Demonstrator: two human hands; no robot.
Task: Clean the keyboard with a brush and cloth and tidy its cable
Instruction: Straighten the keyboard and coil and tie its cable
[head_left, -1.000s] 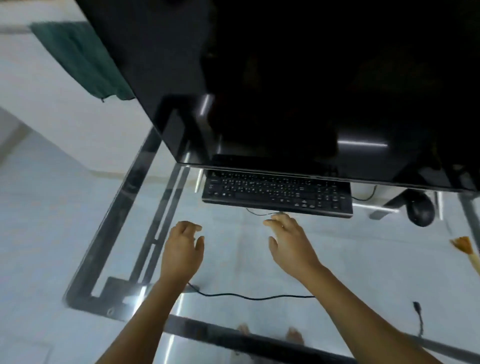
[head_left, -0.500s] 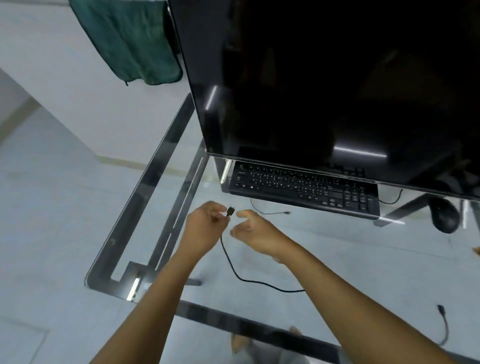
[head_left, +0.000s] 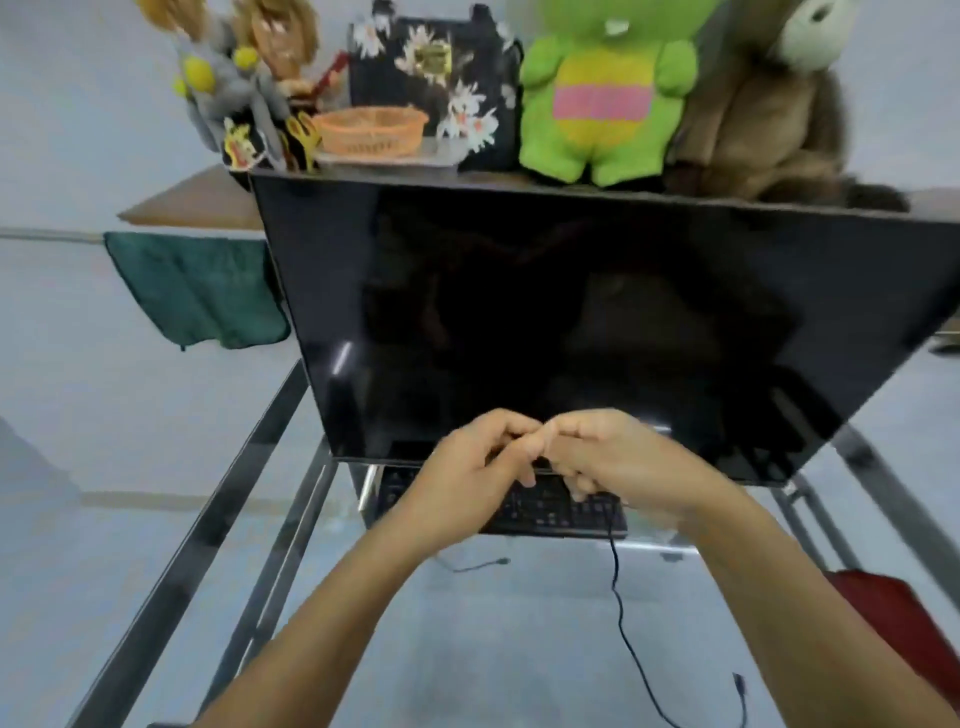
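The black keyboard (head_left: 550, 512) lies on the glass desk under the monitor's lower edge, mostly hidden by my hands. My left hand (head_left: 467, 473) and my right hand (head_left: 618, 462) are raised together in front of the monitor, fingertips touching. A thin black cable (head_left: 621, 618) hangs down from my right hand and trails to the lower right of the desk. Both hands pinch the cable's end, which is hidden between the fingers. A green cloth (head_left: 202, 288) hangs at the back left. No brush is in view.
A large black monitor (head_left: 597, 322) fills the middle. Behind it a shelf holds a green plush toy (head_left: 602, 98), an orange basket (head_left: 371, 130), a floral bag (head_left: 441, 78) and a brown plush (head_left: 769, 114). The glass desk (head_left: 493, 649) has metal frame bars at left. A red object (head_left: 904, 618) sits at right.
My view tilted up, showing the shelf. Both hands rose from the desk with the cable end and came together in front of the monitor; the cable now hangs from my right hand.
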